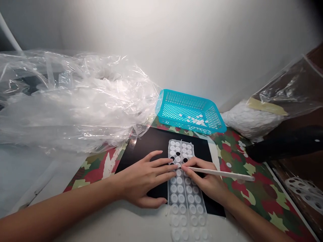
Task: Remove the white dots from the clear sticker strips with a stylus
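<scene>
A long translucent strip [181, 198] with rows of round white pieces lies on a black board [151, 144]. Several round spots near its far end look black. My left hand [146, 178] rests palm down with fingers spread, its fingertips touching the strip's left edge. In my right hand [204, 178], thumb and fingers pinch a thin white stick [227, 174] near its left end. That end points at the middle of the strip, close to my left fingertips; its very tip is too small to make out.
Behind the board stands a blue basket [186, 110] with small white discs. A large clear plastic bag [83, 107] fills the left. At right are a bag of white material [252, 119], a dark object [285, 144] and loose discs on the camouflage cloth [272, 191].
</scene>
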Tool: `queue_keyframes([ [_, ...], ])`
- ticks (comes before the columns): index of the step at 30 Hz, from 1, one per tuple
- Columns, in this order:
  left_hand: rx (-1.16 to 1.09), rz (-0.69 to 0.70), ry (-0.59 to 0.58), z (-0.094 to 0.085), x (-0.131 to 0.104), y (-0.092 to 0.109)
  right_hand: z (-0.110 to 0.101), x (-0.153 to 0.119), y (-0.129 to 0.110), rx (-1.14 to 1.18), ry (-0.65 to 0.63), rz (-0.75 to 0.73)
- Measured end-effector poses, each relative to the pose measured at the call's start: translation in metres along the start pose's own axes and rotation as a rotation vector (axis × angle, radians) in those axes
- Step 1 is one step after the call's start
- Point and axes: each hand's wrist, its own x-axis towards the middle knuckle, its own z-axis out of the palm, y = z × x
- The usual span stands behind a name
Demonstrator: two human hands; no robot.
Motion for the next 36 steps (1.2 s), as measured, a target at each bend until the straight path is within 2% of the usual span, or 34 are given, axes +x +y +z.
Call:
queue_keyframes([
  [9, -0.047, -0.063, -0.014, -0.001, 0.001, 0.0, 0.002, 0.0, -0.002, -0.021, -0.007, -0.06],
  [20, -0.066, -0.054, 0.007, 0.002, 0.002, 0.0, 0.004, -0.002, 0.0, -0.051, 0.001, -0.163],
  [36, -0.068, -0.064, 0.061, 0.008, 0.003, 0.002, -0.019, 0.007, 0.011, -0.117, -0.23, -0.239],
])
